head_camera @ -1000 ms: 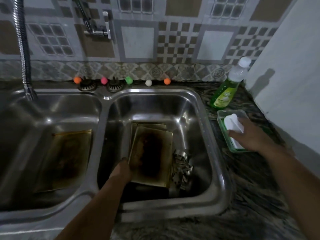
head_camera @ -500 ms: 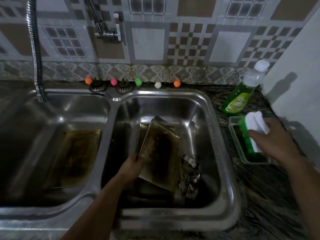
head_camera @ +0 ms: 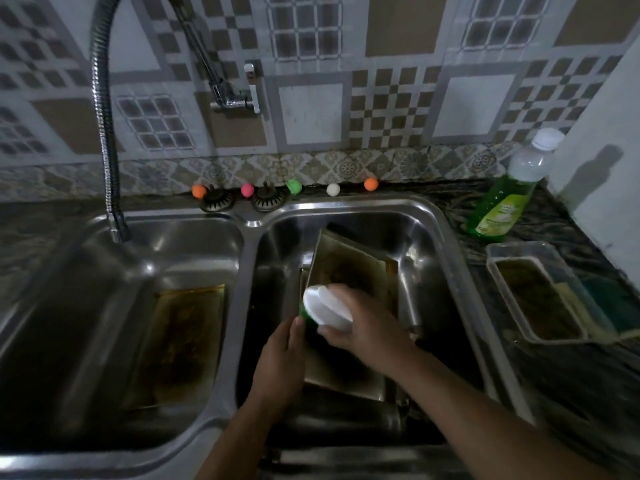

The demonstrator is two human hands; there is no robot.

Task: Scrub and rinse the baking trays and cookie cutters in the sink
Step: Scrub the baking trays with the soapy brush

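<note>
A stained baking tray [head_camera: 349, 268] stands tilted in the right basin of the steel double sink [head_camera: 251, 223]. My left hand [head_camera: 280, 358] grips its left edge. My right hand [head_camera: 360, 323] holds a white-handled scrub brush with green bristles [head_camera: 323, 310] against the tray's face. Another tray lies under it, mostly hidden. A third greasy tray [head_camera: 180, 344] lies flat in the left basin. The cookie cutters are hidden behind my right arm.
A flexible faucet hose [head_camera: 104, 133] hangs over the left basin; a wall tap [head_camera: 239, 95] sits behind. A green dish-soap bottle [head_camera: 509, 195] and a clear tub of murky water [head_camera: 540, 296] stand on the dark counter at right. Small coloured balls [head_camera: 294, 187] line the sink's back rim.
My right hand lifted the brush out of the tub and carried it left onto the tray. My left hand tipped the tray up further.
</note>
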